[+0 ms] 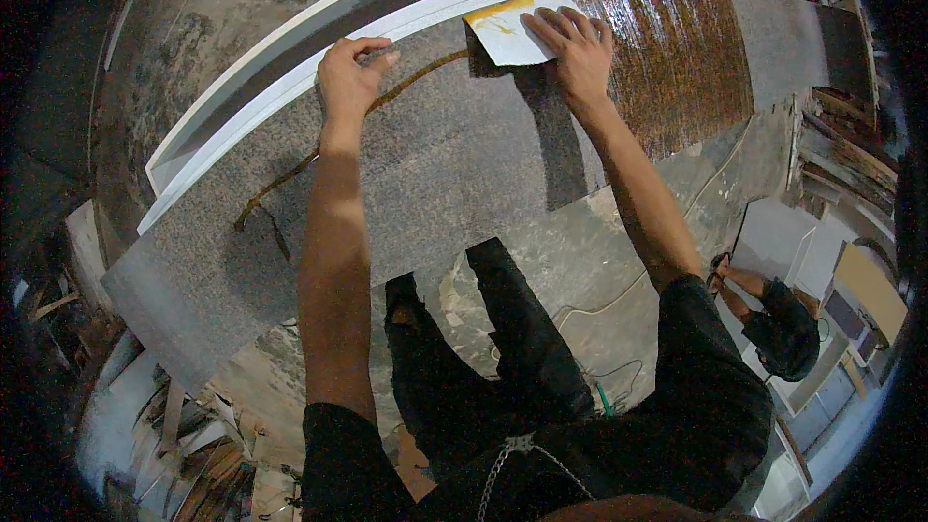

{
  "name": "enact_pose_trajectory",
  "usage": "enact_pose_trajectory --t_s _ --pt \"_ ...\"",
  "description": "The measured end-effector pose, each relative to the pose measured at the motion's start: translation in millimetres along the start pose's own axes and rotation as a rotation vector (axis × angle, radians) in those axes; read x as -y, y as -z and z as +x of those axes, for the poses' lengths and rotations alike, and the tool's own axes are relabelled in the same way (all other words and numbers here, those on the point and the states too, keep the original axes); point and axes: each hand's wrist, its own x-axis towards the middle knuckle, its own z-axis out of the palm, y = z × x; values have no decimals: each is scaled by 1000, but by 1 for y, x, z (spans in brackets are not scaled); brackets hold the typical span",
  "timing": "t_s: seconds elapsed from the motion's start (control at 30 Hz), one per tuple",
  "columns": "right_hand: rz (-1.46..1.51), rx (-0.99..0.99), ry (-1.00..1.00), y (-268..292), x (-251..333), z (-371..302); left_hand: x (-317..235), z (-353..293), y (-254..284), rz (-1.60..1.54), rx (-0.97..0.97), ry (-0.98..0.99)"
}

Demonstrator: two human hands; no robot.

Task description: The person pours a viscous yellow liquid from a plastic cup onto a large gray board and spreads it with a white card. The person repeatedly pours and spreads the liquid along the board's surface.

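A long grey speckled board (416, 184) lies in front of me, with a glossy brown streaky area of glue (677, 58) on its right part. My right hand (572, 46) presses flat on a white scraper card (512, 27) smeared with yellow glue, at the left edge of the brown area. My left hand (350, 75) rests at the board's far edge, fingers curled against the white strip (290, 87) that runs along it. A thin brown trail of glue (319, 150) curves across the grey surface below my left hand.
A second white panel (251, 68) lies beyond the strip. Another person (773, 319) in black crouches at the lower right near white boards (812, 251). Scrap wood (184, 435) is piled at the lower left. A cable (599, 304) runs over the concrete floor.
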Motion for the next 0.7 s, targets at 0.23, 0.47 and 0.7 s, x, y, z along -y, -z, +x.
enact_pose_trajectory --t_s 0.23,0.47,0.7 --pt "-29 -13 -1 -1 5 -3 0 1 1 -14 -23 -37" --pt "-28 11 0 8 12 1 3 2 1 30 -10 -8" --pt "-5 -20 -32 13 -20 -19 1 2 2 9 4 12"
